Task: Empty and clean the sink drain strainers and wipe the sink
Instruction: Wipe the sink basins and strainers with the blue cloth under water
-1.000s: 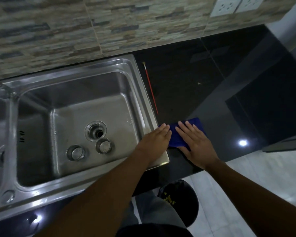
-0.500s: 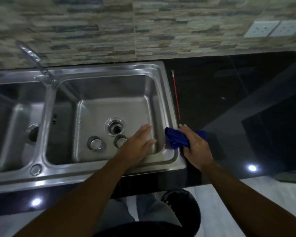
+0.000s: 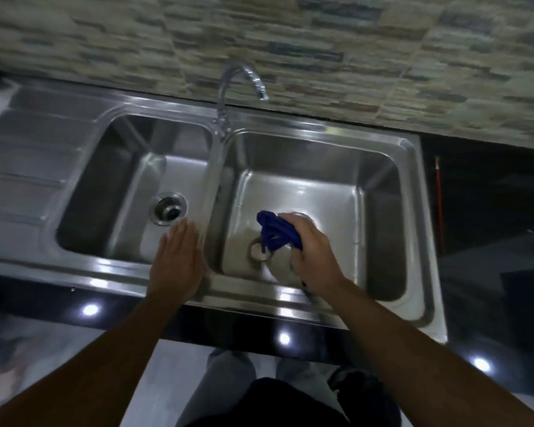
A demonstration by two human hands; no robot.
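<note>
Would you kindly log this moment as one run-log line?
right hand: grips blue cloth inside right basin | left hand: open, over left basin edge | strainer: loose on basin floor beside cloth

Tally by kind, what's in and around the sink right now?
Basins: 2, left basin and right basin
Faucet: 1
Blue cloth: 1
Loose strainer in plain view: 1 (the hand may hide more)
Red stick: 1
Hands: 2, left hand and right hand
Total: 8
</note>
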